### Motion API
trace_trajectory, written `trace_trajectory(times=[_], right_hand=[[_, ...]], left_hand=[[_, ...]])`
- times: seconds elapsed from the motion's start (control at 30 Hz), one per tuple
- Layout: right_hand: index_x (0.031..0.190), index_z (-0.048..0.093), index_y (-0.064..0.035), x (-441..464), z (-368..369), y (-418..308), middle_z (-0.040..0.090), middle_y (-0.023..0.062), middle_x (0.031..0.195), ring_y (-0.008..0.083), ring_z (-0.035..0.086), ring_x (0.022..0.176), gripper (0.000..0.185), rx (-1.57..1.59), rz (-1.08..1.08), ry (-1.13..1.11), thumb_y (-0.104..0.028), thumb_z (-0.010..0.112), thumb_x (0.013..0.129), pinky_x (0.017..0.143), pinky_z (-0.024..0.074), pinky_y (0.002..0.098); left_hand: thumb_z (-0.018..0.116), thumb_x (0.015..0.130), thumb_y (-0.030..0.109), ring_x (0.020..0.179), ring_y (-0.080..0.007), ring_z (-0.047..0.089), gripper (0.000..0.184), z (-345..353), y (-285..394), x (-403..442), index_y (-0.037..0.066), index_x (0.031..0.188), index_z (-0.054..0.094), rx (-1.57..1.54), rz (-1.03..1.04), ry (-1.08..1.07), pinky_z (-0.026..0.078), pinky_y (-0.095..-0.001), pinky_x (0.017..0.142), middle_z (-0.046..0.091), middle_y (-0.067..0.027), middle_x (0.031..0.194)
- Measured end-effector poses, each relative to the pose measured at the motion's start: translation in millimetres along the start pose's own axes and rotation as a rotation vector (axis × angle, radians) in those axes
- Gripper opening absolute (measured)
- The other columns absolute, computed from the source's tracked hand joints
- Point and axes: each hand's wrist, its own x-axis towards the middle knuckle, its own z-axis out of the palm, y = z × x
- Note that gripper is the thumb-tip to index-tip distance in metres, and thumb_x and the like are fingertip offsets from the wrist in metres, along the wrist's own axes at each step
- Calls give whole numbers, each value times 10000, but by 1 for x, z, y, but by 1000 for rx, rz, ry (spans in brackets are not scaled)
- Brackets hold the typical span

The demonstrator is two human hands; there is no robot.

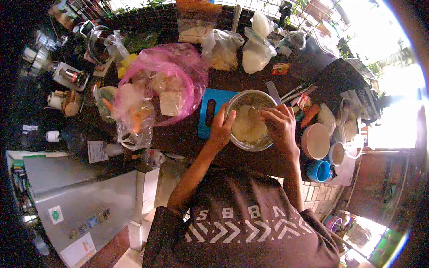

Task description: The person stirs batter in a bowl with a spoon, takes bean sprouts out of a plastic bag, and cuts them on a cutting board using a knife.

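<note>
A round metal bowl [251, 146] with a pale, batter-like mixture [246, 125] in it stands partly over a blue cutting board [217, 94]. My left hand [221, 126] grips the bowl's left rim, thumb on top. Over the bowl's right side is my right hand [279, 124], its fingers pressed together at the mixture; whatever they hold, if anything, is hidden beneath them. A flat grey blade or handle [272, 93] lies just behind the bowl's upper right rim.
Left of the board lies a pink plastic bag [196, 73] with packed food. Clear bags [220, 50] line the back. At right stand a brown round container [315, 141], a blue cup [318, 171] and several packets. A grey fridge [89, 192] is at lower left.
</note>
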Motion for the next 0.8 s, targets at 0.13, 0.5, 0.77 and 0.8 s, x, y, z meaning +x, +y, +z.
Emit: trace_trajectory(times=[0.13,0.5,0.77,0.8], right_hand=[[922,763,-108,-25,40,11,774,36,1014,255,654,926,169,84,-18,28,-116,772,754,864,491,405],[906,761,-92,-3,-25,-6,756,46,939,259,650,905,142,197,17,-55,-145,759,775,858,495,400],[974,772,-117,-4,2,6,779,1,1056,231,658,908,164,-76,-73,55,-115,739,814,861,493,394],[966,776,-118,-6,4,9,781,-1,1038,226,664,906,147,-63,-33,44,-102,736,825,856,491,389]], left_hand=[[482,1094,231,1210,-229,593,385,1,13,-2,20,1410,539,-147,-33,-32,445,-377,1070,638,-123,1325],[459,1081,150,1390,-258,472,426,-6,28,-4,24,1488,460,-238,53,-114,318,-390,1204,510,-142,1487],[469,1074,137,1419,-292,441,441,-6,14,0,12,1496,444,-112,189,-95,288,-400,1221,493,-157,1502],[466,1078,141,1419,-298,441,440,-6,17,-1,13,1498,444,-110,194,-91,288,-402,1221,491,-160,1505]])
